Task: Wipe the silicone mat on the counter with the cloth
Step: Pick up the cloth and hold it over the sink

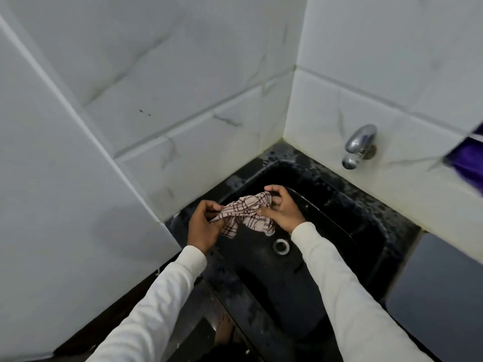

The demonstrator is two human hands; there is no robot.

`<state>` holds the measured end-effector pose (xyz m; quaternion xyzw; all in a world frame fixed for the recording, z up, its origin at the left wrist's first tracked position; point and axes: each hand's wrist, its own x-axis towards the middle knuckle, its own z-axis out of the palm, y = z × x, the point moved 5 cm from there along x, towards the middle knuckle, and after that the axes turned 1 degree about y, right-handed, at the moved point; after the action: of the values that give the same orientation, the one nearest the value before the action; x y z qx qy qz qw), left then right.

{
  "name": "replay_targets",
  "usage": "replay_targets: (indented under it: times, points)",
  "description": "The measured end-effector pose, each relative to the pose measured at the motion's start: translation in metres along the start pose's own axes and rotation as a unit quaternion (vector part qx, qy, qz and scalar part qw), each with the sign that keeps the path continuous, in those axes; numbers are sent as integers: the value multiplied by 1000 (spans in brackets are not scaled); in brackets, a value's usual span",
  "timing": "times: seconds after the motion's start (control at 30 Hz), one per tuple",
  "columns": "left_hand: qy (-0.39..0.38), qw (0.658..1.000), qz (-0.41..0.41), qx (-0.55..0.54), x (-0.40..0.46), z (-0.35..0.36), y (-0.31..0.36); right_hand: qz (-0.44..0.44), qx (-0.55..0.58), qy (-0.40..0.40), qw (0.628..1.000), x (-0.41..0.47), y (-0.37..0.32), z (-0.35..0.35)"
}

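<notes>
Cloth, pale with a dark checked pattern, is bunched and held in the air over the black sink, above and just left of the round metal drain. From my remote view through the head camera, both hands are on it. The left hand pinches the left end of the fabric, fingers curled around the gathered edge. The right hand grips the right end, thumb and fingers curled into the folds. A loose corner hangs down between the two hands toward the basin floor. Both arms wear white long sleeves.

Surroundings:
- A chrome tap projects from the tiled wall at the right, above the far right side of the basin.
- The dark rim around the basin is speckled with pale spots or droplets.
- A grey-blue flat surface lies on the counter at the right edge, beside the sink; I cannot tell whether it is the silicone mat.
- A purple item shows at the far right border, blurred.
</notes>
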<state>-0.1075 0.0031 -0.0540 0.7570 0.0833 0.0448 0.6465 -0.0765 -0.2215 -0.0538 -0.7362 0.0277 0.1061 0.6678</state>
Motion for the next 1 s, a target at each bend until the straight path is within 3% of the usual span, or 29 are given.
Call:
replay_targets:
  times: [0.17,0.27,0.43,0.67,0.77,0.87,1.0]
  points:
    - [45,998,-1,33,59,-28,-18,-20,-64,5,998,78,-14,36]
    - [63,989,48,122,90,-34,-25,-28,-125,16,992,123,-13,50]
    - [-23,919,203,337,122,-26,-33,-35,-205,41,977,172,-1,67]
    - [-154,793,243,537,130,-14,-67,-41,-241,88,966,204,20,85]
    - [-175,771,222,570,130,-10,-75,-60,-292,93,950,211,25,89]
    - [-169,771,219,573,132,-6,-71,-75,-343,84,933,214,27,91]
    - [-169,763,272,562,126,-1,-69,-130,-394,117,902,206,17,87]
